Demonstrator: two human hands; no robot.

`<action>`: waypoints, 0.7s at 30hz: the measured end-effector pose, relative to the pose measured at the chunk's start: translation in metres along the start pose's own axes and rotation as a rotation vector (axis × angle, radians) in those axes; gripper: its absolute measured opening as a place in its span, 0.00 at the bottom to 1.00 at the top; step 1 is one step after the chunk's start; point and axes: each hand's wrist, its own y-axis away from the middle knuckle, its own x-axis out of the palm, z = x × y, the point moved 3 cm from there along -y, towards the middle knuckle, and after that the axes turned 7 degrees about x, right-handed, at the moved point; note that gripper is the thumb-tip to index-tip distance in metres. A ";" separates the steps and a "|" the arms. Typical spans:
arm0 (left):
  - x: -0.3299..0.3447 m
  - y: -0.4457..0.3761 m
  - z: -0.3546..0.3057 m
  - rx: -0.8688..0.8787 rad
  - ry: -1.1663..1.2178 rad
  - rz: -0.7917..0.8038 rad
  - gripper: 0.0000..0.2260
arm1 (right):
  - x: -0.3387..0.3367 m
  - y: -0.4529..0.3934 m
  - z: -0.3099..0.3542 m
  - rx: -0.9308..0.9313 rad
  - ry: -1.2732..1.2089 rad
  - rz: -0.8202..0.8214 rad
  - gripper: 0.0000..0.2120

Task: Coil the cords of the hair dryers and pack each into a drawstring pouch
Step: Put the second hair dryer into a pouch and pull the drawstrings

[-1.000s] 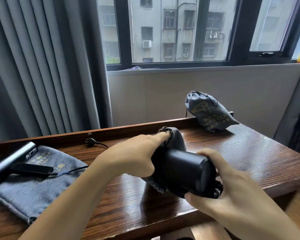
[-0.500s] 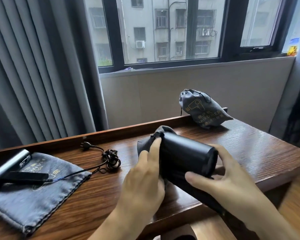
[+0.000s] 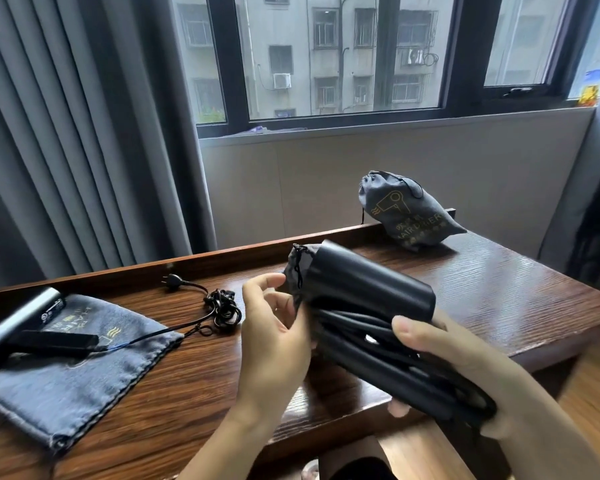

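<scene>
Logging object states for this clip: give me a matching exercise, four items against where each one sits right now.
Items:
1. black hair dryer
2. closed pouch
3. flat pouch
4. plug

Places:
A. bare tabletop by the back rail
B. far right of the table, bulging, drawn shut
C. held in the right hand, nose in a pouch
D. left side of the table, under a second dryer

Pairs: 1-C, 2-B, 3-D, 4-A

Matt black hair dryer, grey cloth pouch (woven), glossy wooden table.
</scene>
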 end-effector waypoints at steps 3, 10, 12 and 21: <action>-0.006 -0.009 -0.002 -0.067 0.080 0.048 0.07 | -0.010 0.005 0.003 0.011 0.129 0.050 0.35; -0.016 -0.013 0.005 0.104 -0.023 0.171 0.08 | -0.020 -0.002 0.011 0.055 0.361 -0.003 0.30; -0.021 -0.014 0.004 0.154 -0.036 0.160 0.09 | -0.020 -0.005 0.016 0.047 0.383 -0.028 0.28; -0.008 0.006 0.000 0.256 -0.204 0.314 0.07 | -0.003 -0.011 0.021 -0.118 0.457 -0.324 0.23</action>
